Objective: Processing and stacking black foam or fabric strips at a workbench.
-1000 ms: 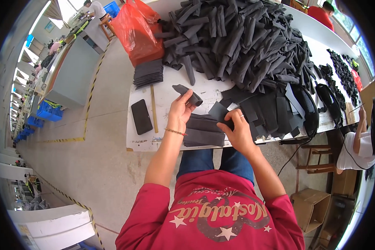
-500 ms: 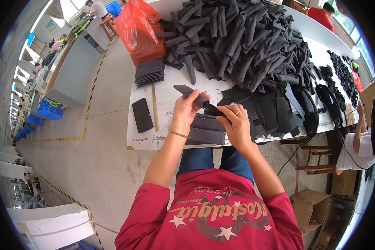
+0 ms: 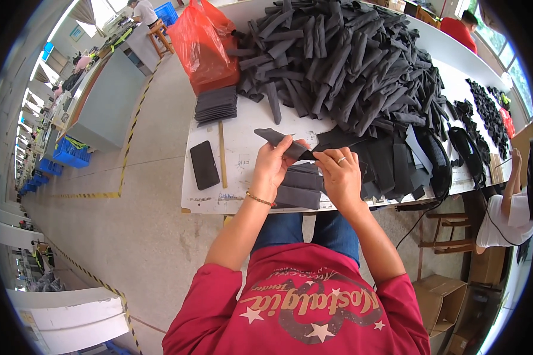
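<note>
Over the near edge of the white table, my left hand (image 3: 273,164) is closed around a dark grey fabric piece (image 3: 271,137), whose loose end sticks out up and to the left. My right hand (image 3: 342,177) pinches the other end between thumb and fingers, so the piece spans both hands, looking rolled or folded. Below them lies a small stack of flat dark fabric pieces (image 3: 299,194), partly hidden by my hands. Beyond, a large heap of dark fabric tubes (image 3: 349,65) covers the far part of the table.
Left on the table are a black phone (image 3: 204,165), a thin wooden strip (image 3: 222,154), a neat fabric stack (image 3: 215,106) and a red plastic bag (image 3: 204,50). Dark flat sheets (image 3: 391,163) and a black curved item (image 3: 435,160) lie right. A co-worker's arm (image 3: 511,177) shows far right.
The fabric between my hands was bent with an open flap; now it is narrower and straighter. My right hand has closed in on its end. The whole view has shifted slightly.
</note>
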{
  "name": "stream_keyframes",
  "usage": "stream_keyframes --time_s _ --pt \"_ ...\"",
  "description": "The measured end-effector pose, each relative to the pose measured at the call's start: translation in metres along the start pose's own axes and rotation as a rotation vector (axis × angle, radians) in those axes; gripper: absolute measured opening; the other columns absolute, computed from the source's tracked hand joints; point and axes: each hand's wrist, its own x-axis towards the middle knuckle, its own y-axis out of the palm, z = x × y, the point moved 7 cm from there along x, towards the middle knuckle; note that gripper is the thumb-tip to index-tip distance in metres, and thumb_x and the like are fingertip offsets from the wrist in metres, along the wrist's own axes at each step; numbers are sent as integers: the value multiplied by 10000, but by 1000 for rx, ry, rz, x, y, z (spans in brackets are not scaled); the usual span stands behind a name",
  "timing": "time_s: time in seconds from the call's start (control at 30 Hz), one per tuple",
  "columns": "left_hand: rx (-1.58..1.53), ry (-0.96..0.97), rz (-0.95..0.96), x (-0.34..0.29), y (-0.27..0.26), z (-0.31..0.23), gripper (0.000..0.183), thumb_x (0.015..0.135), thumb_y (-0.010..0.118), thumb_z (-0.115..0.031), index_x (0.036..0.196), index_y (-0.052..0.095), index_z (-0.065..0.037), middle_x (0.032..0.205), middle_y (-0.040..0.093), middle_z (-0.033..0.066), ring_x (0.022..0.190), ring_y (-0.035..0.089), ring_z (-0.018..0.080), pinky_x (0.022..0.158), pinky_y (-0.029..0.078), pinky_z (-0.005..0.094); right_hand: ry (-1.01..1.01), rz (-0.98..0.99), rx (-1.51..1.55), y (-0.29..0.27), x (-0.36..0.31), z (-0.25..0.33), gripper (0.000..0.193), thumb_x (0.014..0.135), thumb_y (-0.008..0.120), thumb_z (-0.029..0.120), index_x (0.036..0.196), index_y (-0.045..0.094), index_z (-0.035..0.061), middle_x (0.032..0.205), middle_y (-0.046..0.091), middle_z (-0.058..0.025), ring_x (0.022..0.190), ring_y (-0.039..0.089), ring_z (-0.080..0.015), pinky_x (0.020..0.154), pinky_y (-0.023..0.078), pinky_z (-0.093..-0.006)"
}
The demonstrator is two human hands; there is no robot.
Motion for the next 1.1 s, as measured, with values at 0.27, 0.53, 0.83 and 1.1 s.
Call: stream_keyframes --time_s 0.27,0.53,0.83,1.1 --pt "-35 20 43 -8 9 -14 235 942 615 -207 1019 558 8 1003 678 214 918 688 283 801 581 391 -181 -44 -109 -7 3 8 321 683 666 51 1003 681 69 932 617 -8 842 562 -202 771 434 -354" --pt "32 172 37 -33 35 -21 162 926 605 -74 1039 533 18 1049 662 185 978 672 267 832 578 376 -197 -82 -137 -7 8 21 388 709 696 44 1094 649 34 990 616 -47 867 576 -232 778 433 -367" --pt "-261 218 200 -36 46 -15 253 979 557 -209 1136 538 -12 974 694 154 1098 615 288 991 451 404 12 8 154 15 -5 31 555 715 749 61 1206 493 24 1068 584 -152 957 541 -350 812 421 -428" --pt "-309 243 217 -47 51 10 196 971 571 -194 1067 564 -23 1010 692 195 1118 611 310 973 475 400 -84 94 259 17 -9 31 379 742 703 2 1059 497 8 1016 550 -178 894 546 -381 765 458 -451"
